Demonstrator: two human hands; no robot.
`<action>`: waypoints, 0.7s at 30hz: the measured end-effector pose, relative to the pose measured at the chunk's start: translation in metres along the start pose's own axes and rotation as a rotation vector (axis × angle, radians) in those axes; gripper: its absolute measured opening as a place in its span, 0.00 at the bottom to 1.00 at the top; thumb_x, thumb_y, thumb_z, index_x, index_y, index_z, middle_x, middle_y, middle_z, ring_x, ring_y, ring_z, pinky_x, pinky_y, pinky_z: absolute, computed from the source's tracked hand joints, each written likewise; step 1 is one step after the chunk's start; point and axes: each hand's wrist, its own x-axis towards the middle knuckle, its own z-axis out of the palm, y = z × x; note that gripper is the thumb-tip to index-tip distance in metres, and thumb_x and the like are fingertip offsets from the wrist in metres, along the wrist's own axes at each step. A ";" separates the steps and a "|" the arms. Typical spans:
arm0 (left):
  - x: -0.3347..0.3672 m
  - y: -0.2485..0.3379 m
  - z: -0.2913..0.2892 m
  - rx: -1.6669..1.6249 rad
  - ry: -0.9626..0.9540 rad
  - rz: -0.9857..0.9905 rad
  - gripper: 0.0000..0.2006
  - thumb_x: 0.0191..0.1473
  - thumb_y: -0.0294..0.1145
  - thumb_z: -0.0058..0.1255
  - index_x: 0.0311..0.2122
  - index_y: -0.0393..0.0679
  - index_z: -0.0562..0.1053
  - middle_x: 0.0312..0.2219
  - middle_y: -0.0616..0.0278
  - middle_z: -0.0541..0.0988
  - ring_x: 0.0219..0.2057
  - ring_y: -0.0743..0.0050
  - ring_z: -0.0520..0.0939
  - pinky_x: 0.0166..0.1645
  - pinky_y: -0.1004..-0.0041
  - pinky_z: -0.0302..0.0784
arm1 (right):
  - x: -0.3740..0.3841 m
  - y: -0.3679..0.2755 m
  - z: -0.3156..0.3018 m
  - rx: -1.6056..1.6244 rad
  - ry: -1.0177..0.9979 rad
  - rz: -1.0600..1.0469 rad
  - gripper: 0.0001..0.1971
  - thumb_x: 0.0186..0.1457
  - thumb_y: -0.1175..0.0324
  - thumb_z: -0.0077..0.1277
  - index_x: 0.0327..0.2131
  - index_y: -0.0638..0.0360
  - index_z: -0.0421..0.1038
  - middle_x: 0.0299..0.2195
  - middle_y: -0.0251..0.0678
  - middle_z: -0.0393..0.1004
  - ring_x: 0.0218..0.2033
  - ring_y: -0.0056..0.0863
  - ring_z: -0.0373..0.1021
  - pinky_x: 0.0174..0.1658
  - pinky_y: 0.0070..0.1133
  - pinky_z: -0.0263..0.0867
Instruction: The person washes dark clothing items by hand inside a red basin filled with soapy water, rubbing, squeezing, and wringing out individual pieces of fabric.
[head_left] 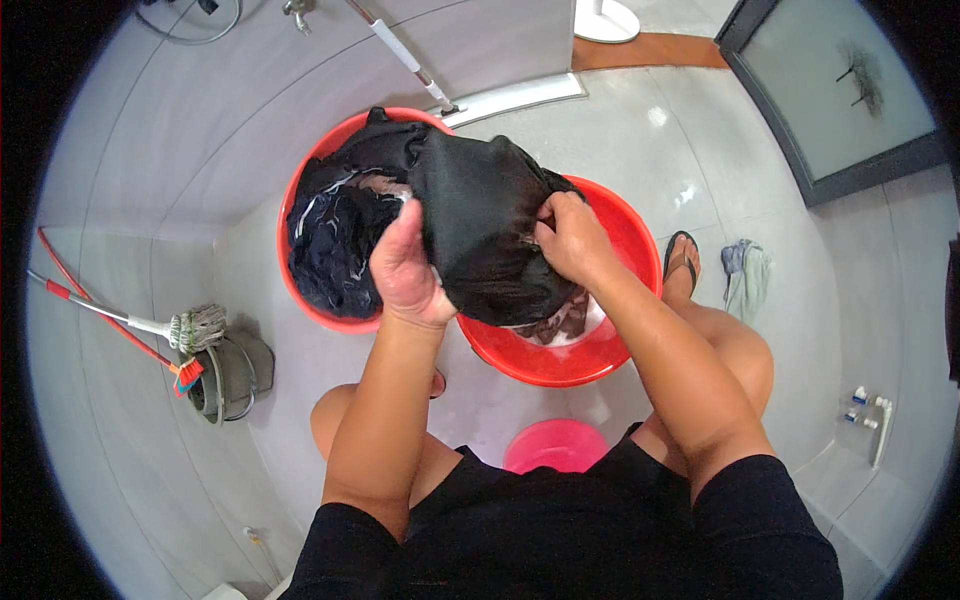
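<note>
A wet black garment (490,220) is stretched between my two hands above two red basins; its kind does not show. My left hand (410,270) holds its left side, thumb up and fingers hidden behind the cloth. With bent fingers, my right hand (575,240) grips the cloth's right side. Dark wet clothes (345,230) fill the left red basin (287,255). In the right red basin (640,235), suds and a dark brown cloth (560,325) show beneath the garment.
A pink basin (555,445) stands between my legs. On the left are a mop (200,328), a broom (187,375) and a grey bucket (245,370). A pale cloth (747,280) lies on the floor beside my right foot. A framed door (840,100) stands at far right.
</note>
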 end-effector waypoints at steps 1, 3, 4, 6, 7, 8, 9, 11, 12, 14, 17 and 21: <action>0.000 0.004 0.005 -0.004 0.006 0.018 0.34 0.63 0.53 0.45 0.64 0.35 0.62 0.60 0.45 0.69 0.60 0.47 0.72 0.66 0.51 0.64 | -0.001 -0.002 -0.005 0.004 0.006 0.008 0.11 0.52 0.69 0.56 0.35 0.66 0.72 0.37 0.53 0.73 0.44 0.52 0.70 0.49 0.37 0.67; -0.003 0.009 0.018 -0.008 0.072 0.094 0.37 0.62 0.56 0.46 0.64 0.35 0.61 0.61 0.45 0.68 0.60 0.45 0.71 0.66 0.49 0.64 | -0.005 -0.003 -0.012 -0.385 -0.053 -0.116 0.17 0.49 0.59 0.62 0.34 0.63 0.75 0.35 0.51 0.74 0.43 0.48 0.71 0.46 0.35 0.68; -0.002 0.009 0.025 -0.006 0.048 0.086 0.39 0.61 0.60 0.47 0.65 0.34 0.61 0.61 0.45 0.68 0.61 0.43 0.71 0.66 0.47 0.64 | -0.004 0.005 -0.008 -0.497 -0.136 -0.165 0.20 0.46 0.53 0.64 0.35 0.60 0.77 0.37 0.47 0.75 0.43 0.45 0.71 0.47 0.34 0.68; 0.004 0.003 0.036 0.001 0.048 0.089 0.39 0.61 0.59 0.46 0.66 0.37 0.59 0.63 0.46 0.66 0.62 0.46 0.69 0.67 0.49 0.61 | -0.015 0.016 0.000 -0.492 -0.109 -0.307 0.21 0.46 0.54 0.64 0.39 0.58 0.77 0.39 0.46 0.74 0.43 0.45 0.70 0.47 0.36 0.67; 0.005 0.005 0.035 0.007 0.046 0.099 0.39 0.61 0.60 0.45 0.66 0.38 0.58 0.63 0.47 0.65 0.63 0.47 0.68 0.68 0.49 0.60 | -0.020 0.011 0.003 -0.474 -0.085 -0.466 0.21 0.46 0.55 0.64 0.42 0.57 0.77 0.41 0.45 0.73 0.44 0.46 0.69 0.48 0.37 0.67; 0.006 0.006 0.035 0.011 0.044 0.107 0.39 0.61 0.60 0.45 0.67 0.38 0.57 0.64 0.48 0.64 0.64 0.48 0.67 0.68 0.50 0.59 | -0.025 0.004 0.007 -0.445 -0.098 -0.452 0.25 0.46 0.58 0.65 0.48 0.55 0.74 0.46 0.44 0.70 0.46 0.46 0.67 0.49 0.39 0.66; 0.007 0.007 0.034 0.014 0.043 0.114 0.40 0.62 0.60 0.45 0.67 0.39 0.57 0.64 0.49 0.63 0.65 0.49 0.65 0.69 0.50 0.58 | -0.026 0.000 0.008 -0.441 -0.101 -0.457 0.25 0.46 0.58 0.65 0.48 0.55 0.74 0.46 0.44 0.70 0.46 0.46 0.67 0.49 0.39 0.66; 0.009 0.013 0.032 0.078 -0.001 0.082 0.40 0.62 0.60 0.44 0.68 0.40 0.56 0.65 0.49 0.63 0.65 0.49 0.64 0.69 0.50 0.57 | -0.025 -0.015 0.001 -0.359 -0.300 -0.357 0.29 0.44 0.59 0.65 0.51 0.55 0.71 0.50 0.46 0.67 0.49 0.47 0.66 0.48 0.39 0.66; 0.007 0.013 0.033 0.080 0.001 0.088 0.40 0.62 0.60 0.44 0.68 0.40 0.56 0.65 0.49 0.63 0.65 0.49 0.64 0.69 0.50 0.57 | -0.025 -0.020 -0.001 -0.359 -0.223 -0.395 0.25 0.45 0.61 0.65 0.48 0.57 0.73 0.43 0.48 0.72 0.46 0.45 0.70 0.46 0.39 0.68; 0.009 0.005 0.037 0.133 0.005 0.142 0.40 0.61 0.62 0.45 0.67 0.40 0.56 0.64 0.49 0.64 0.64 0.49 0.66 0.69 0.51 0.59 | -0.019 -0.015 -0.003 -0.347 -0.273 -0.435 0.23 0.45 0.63 0.64 0.46 0.58 0.74 0.38 0.49 0.74 0.42 0.44 0.72 0.44 0.38 0.68; 0.002 -0.003 0.038 0.010 0.042 0.088 0.41 0.60 0.63 0.46 0.67 0.40 0.57 0.63 0.50 0.65 0.63 0.50 0.67 0.68 0.52 0.61 | -0.018 -0.020 0.003 -0.293 -0.350 -0.460 0.18 0.44 0.67 0.62 0.40 0.64 0.76 0.31 0.52 0.79 0.38 0.50 0.75 0.44 0.38 0.70; -0.002 -0.028 0.021 0.013 0.069 0.003 0.33 0.64 0.57 0.44 0.62 0.38 0.64 0.57 0.51 0.73 0.55 0.56 0.77 0.62 0.57 0.70 | -0.027 -0.017 0.018 0.558 -0.470 -0.079 0.21 0.50 0.72 0.59 0.49 0.68 0.74 0.44 0.47 0.80 0.46 0.35 0.75 0.53 0.29 0.68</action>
